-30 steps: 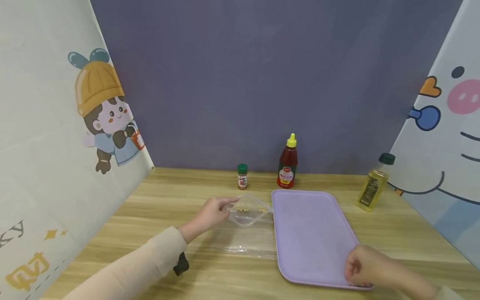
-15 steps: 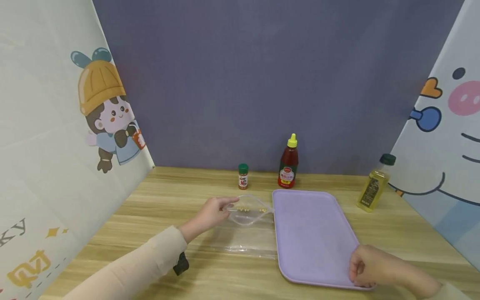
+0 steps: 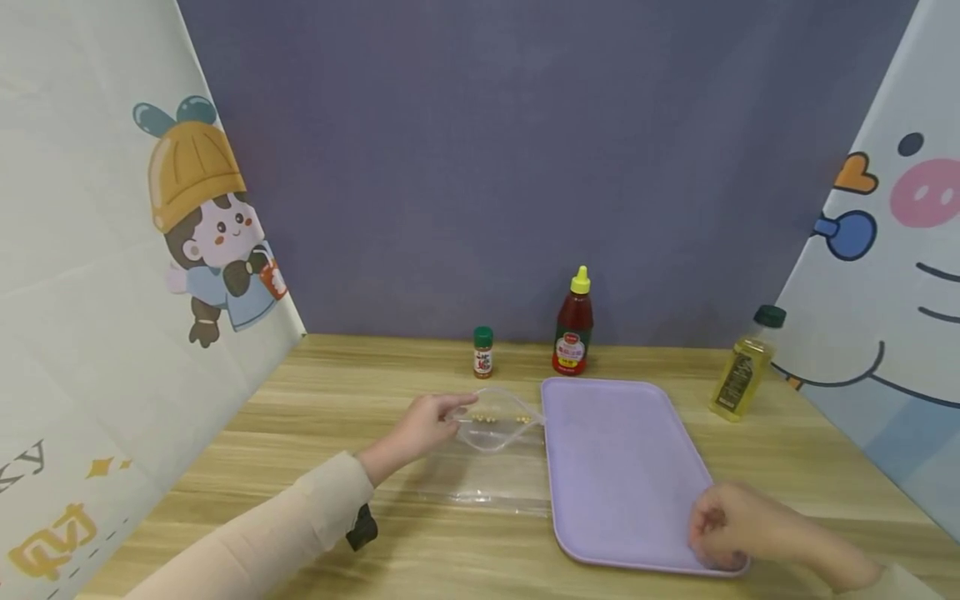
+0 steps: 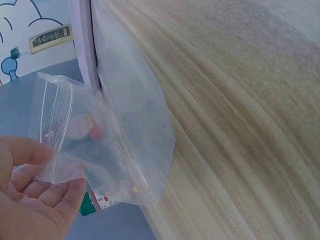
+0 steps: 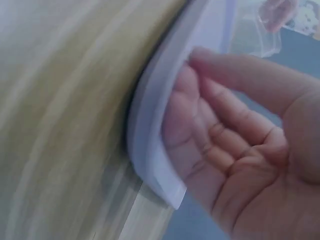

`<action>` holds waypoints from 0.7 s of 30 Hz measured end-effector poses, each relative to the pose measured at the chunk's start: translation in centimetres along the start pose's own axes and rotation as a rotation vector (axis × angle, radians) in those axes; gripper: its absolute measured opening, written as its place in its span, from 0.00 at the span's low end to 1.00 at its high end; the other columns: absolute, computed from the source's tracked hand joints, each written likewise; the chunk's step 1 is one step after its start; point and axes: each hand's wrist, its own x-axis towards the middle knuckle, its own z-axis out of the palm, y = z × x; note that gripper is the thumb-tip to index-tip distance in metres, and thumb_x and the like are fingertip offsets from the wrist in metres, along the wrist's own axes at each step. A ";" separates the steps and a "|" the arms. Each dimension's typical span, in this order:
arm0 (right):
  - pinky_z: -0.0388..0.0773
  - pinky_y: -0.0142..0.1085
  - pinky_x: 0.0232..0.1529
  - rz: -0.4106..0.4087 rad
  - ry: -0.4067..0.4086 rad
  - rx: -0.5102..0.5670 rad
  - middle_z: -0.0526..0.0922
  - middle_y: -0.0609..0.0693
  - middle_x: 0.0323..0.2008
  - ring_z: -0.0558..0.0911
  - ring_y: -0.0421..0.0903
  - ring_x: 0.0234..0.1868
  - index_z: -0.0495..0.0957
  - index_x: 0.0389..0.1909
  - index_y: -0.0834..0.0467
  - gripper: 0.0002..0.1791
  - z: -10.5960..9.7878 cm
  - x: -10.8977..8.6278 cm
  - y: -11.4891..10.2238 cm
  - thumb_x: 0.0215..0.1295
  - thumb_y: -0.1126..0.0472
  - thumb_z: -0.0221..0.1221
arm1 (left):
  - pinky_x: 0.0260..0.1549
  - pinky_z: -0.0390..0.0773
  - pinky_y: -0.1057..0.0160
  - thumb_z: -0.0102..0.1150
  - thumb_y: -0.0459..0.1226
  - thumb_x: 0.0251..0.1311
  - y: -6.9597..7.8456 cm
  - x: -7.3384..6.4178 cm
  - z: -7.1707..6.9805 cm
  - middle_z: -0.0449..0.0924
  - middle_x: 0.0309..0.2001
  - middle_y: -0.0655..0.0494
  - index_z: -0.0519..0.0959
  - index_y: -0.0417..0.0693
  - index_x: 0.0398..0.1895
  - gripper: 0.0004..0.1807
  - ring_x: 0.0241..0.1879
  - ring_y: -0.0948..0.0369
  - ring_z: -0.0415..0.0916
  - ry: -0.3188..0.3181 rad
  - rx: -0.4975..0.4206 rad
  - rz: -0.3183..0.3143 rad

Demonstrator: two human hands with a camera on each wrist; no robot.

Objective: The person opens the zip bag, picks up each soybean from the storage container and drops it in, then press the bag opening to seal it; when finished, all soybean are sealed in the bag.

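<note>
My left hand (image 3: 429, 425) pinches the rim of a clear zip bag (image 4: 120, 110) between thumb and fingers. The bag lies on the table with its mouth spread, and several small yellow pieces (image 3: 486, 419) show inside it. At the near right corner of a lilac tray (image 3: 618, 467), my right hand (image 3: 738, 525) has its fingers curled, with thumb and fingertips together. The right wrist view shows this hand (image 5: 240, 135) over the tray's edge, slightly blurred. No object is visible between its fingertips, which are partly hidden.
Behind the bag stands a small green-capped spice jar (image 3: 483, 352). A red sauce bottle (image 3: 573, 325) with a yellow nozzle is behind the tray. An oil bottle (image 3: 745, 371) stands at the right. A dark backdrop (image 3: 525, 167) and printed side panels enclose the wooden table (image 3: 360, 375).
My right hand has shifted slightly about the tray's near right corner, its fingers still curled. The left hand and the bag have stayed in place.
</note>
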 end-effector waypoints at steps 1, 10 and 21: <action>0.74 0.31 0.15 -0.041 -0.002 0.032 0.79 0.44 0.16 0.74 0.30 0.18 0.80 0.26 0.62 0.03 -0.1 0.3 0.1 0.55 0.71 0.61 | 0.16 0.69 0.74 0.54 0.23 0.56 0.0 0.0 0.0 0.76 0.61 0.40 0.75 0.43 0.61 0.27 0.18 0.66 0.63 0.001 0.003 0.002; 0.83 0.36 0.31 -0.022 0.096 0.207 0.86 0.47 0.29 0.82 0.36 0.28 0.77 0.39 0.77 0.14 -1.4 4.7 -2.9 0.64 0.66 0.59 | 0.22 0.76 0.71 0.55 0.24 0.56 0.3 -0.1 0.0 0.76 0.60 0.42 0.76 0.45 0.61 0.27 0.41 0.55 0.79 0.014 0.031 0.013; 0.82 0.42 0.43 0.118 0.270 0.252 0.87 0.47 0.32 0.84 0.46 0.34 0.81 0.44 0.68 0.20 -1.3 12.3 -7.9 0.60 0.55 0.65 | 0.26 0.76 0.71 0.56 0.24 0.55 0.5 0.0 -0.2 0.78 0.58 0.43 0.75 0.44 0.61 0.27 0.39 0.56 0.79 0.013 0.057 0.042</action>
